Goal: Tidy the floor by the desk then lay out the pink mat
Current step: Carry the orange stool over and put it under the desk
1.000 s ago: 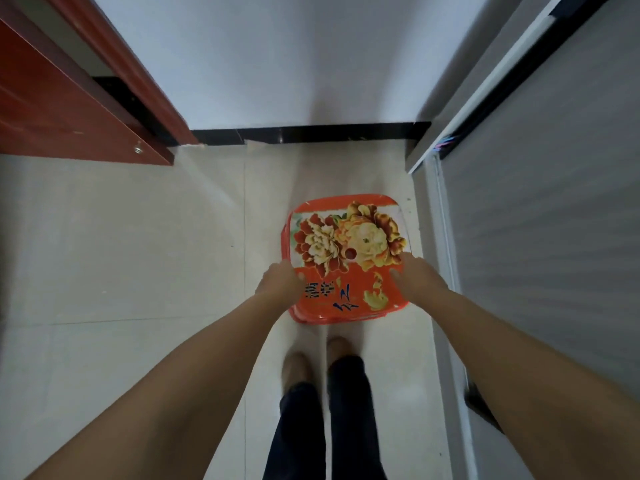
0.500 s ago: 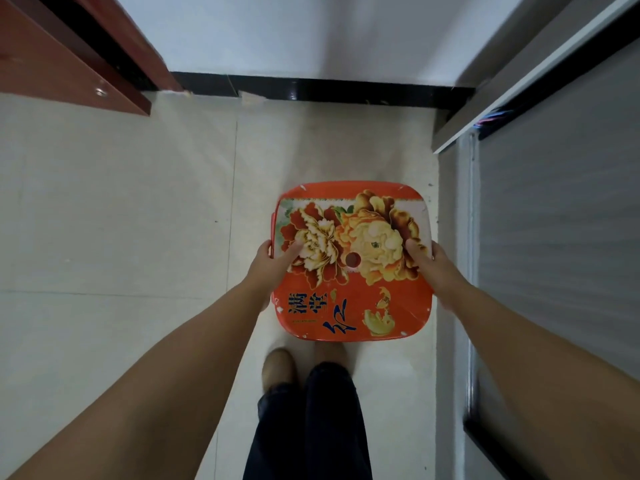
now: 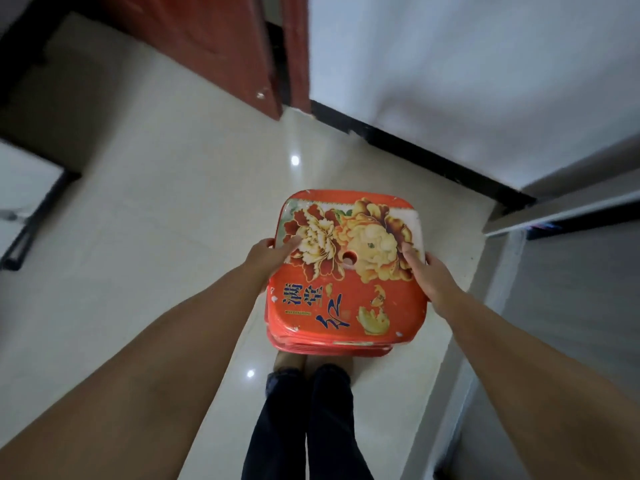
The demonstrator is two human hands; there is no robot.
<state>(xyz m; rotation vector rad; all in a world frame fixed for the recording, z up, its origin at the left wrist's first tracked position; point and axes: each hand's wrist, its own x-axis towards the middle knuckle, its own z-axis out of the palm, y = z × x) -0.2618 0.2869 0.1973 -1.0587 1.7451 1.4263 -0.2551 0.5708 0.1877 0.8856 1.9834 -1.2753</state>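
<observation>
I hold a red plastic stool (image 3: 346,299) with a flower print and blue characters on its square seat, lifted above the pale tiled floor (image 3: 156,237). My left hand (image 3: 268,256) grips the seat's left edge, thumb on top. My right hand (image 3: 427,271) grips the right edge the same way. The stool's legs are hidden under the seat; only stacked red rims show at its near edge. No pink mat is in view.
A dark red wooden desk or door panel (image 3: 221,46) stands at the top left. A white wall with black skirting (image 3: 433,161) runs across the back. A grey cabinet side (image 3: 571,306) closes the right. A black frame (image 3: 31,223) lies at the left edge. My feet are below the stool.
Both hands have closed on the stool's sides and raised it off the floor. The view has swung left, bringing more of the red wooden panel and a black frame into sight.
</observation>
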